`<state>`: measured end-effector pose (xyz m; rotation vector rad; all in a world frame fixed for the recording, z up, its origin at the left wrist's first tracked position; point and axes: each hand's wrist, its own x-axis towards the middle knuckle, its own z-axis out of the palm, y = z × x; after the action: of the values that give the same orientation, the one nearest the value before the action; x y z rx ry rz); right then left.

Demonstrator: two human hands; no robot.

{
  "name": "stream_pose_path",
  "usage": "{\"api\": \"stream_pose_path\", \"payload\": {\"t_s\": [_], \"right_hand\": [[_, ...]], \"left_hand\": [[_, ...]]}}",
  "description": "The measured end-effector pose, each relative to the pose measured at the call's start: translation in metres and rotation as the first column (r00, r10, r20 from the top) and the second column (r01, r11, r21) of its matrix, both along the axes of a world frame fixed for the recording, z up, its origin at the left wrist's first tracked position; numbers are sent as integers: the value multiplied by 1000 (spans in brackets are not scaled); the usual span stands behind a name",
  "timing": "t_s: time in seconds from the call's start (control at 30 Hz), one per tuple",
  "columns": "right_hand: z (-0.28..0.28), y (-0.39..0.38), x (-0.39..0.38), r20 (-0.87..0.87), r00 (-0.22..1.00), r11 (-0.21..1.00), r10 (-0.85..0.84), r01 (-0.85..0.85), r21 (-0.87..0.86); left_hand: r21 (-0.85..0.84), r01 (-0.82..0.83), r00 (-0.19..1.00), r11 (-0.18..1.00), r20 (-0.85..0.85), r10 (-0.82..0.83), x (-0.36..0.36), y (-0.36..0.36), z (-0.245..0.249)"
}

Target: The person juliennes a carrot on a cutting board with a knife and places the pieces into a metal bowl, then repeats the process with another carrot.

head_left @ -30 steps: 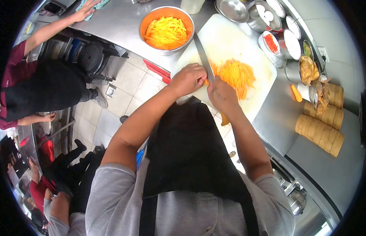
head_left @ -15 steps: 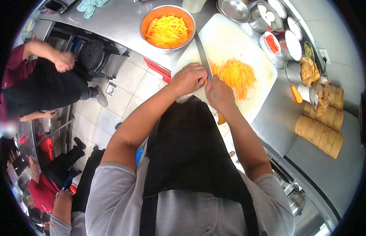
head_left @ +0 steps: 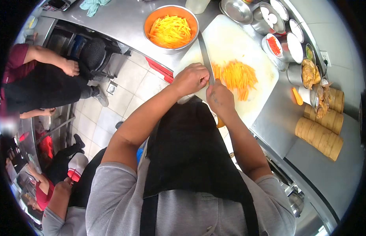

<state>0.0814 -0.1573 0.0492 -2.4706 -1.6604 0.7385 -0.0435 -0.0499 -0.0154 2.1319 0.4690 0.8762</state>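
Observation:
My right hand (head_left: 221, 99) is closed round the handle of a long-bladed kitchen knife (head_left: 205, 55), whose blade points away from me across the white cutting board (head_left: 230, 37). Just left of the blade, my left hand (head_left: 192, 78) has its fingers curled down at the board's near edge; what lies under them is hidden. Right of the knife spreads a pile of thin orange shreds, looking like carrot (head_left: 240, 78). Beyond the board's left corner stands a metal bowl (head_left: 171, 50) filled with more orange shreds (head_left: 171, 32).
Metal bowls (head_left: 236, 11), one small bowl of red pieces (head_left: 273, 45), and a whole carrot (head_left: 297, 96) are at the right. Bamboo steamers (head_left: 319, 137) stand nearer me. At left are a co-worker's hand (head_left: 70, 67) and a black pan (head_left: 93, 53).
Both hands and the knife stay at nearly the same spot on the board. The view has shifted slightly. At left, a co-worker's hand has lowered a little and another person has moved.

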Motion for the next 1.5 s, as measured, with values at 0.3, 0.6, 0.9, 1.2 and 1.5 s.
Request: {"api": "stream_pose_path", "payload": {"t_s": [0.3, 0.6, 0.9, 1.2, 1.5], "right_hand": [[20, -20, 42, -3, 1000, 998, -23, 23, 63], [92, -59, 109, 230, 966, 940, 118, -183, 287], [104, -69, 160, 289, 874, 856, 392, -461, 235], [154, -106, 260, 435, 691, 674, 577, -704, 224], [112, -109, 341, -63, 880, 830, 471, -418, 369]], "left_hand": [[92, 5, 996, 996, -84, 3, 8, -4, 9], [302, -56, 977, 952, -182, 115, 52, -73, 96], [320, -40, 826, 947, -522, 211, 114, -115, 83], [339, -443, 621, 830, -551, 557, 103, -132, 38], [304, -489, 723, 818, -383, 575, 133, -171, 67]]}}
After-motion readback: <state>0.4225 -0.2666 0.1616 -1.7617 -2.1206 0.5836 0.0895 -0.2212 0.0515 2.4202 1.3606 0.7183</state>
